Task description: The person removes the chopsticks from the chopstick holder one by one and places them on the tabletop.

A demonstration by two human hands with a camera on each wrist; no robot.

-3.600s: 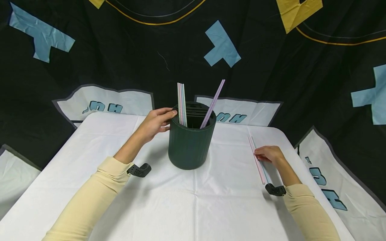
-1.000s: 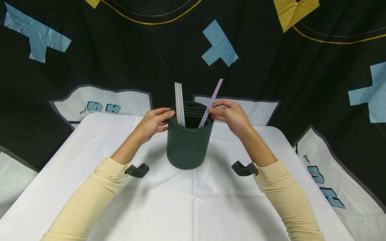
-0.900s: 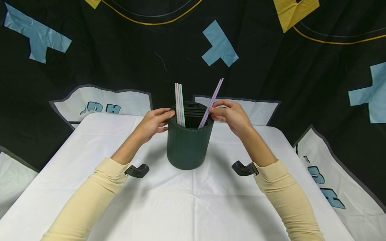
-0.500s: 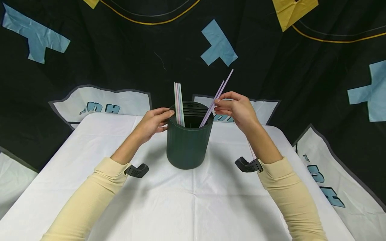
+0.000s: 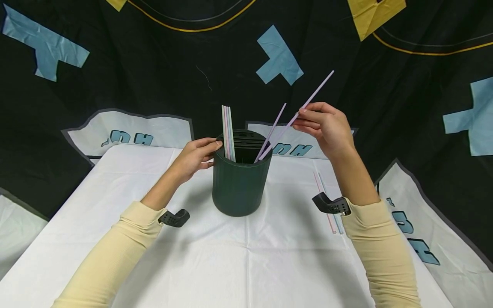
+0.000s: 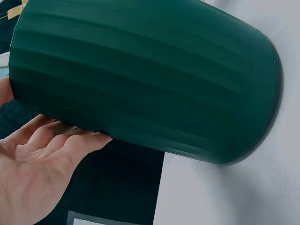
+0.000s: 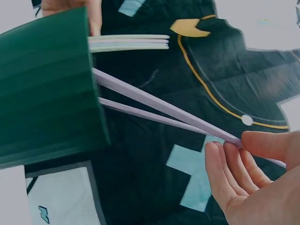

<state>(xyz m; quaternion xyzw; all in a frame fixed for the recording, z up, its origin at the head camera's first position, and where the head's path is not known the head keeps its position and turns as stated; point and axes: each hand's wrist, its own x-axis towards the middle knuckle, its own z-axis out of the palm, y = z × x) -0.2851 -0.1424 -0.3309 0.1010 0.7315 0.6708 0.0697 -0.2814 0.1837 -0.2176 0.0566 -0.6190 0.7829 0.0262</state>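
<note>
White table (image 5: 215, 261) against black backdrop (image 5: 154, 77) with pale blue patches (image 5: 280, 54)

Table (image 5: 215, 265): spread with creased white cloth; plain as a staging surface
Backdrop (image 5: 154, 77): black fabric close behind; bears blue shapes (image 5: 283, 57), yellow shapes (image 5: 371, 19) and white lettered panels (image 5: 132, 122)
Wrist cameras (image 5: 174, 218): a small black pair
Place: apparently a staged recording booth; the room beyond cannot be told

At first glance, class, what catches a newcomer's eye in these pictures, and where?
Most likely the dark green cylindrical holder, central in the head view on a white tablecloth. Next, the lilac stick pinched in the right grip, slanting up at the holder's right. Behind, light blue shapes brighten the black backdrop.
</note>
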